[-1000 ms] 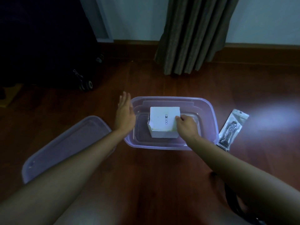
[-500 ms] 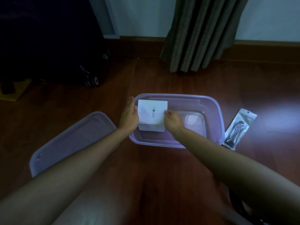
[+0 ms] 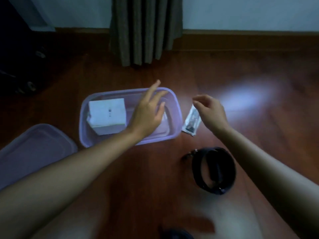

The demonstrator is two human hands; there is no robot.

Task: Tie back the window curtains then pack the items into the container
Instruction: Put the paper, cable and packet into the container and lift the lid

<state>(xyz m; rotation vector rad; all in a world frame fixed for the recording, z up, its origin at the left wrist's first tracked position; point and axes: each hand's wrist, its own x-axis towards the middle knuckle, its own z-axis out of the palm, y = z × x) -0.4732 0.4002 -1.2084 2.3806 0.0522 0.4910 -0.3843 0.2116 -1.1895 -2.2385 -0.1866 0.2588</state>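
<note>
Tub is set on the wood floor, with its lid laid off to the left, just beside it. A white box is already tucked into the tub's left half, tilted a bit.

Over the tub's right half the left hand is held with fingers spread and pretty much straight, nothing gripped. The right hand is held over the top end of the packet, which is laid flat on the floor just beside the tub's right wall. Its fingers are loosely curled, thumb and index apart, and nothing is seen to be held. Whether the fingertips are touching the packet can't be told — too much blur.

A belt is coiled on the floor nearer the person, below the packet and apart from the tub. The curtain is hung against the back wall, hem right down at the floor, well behind the tub. A dark suitcase is parked at far left — wheels just about made out.
</note>
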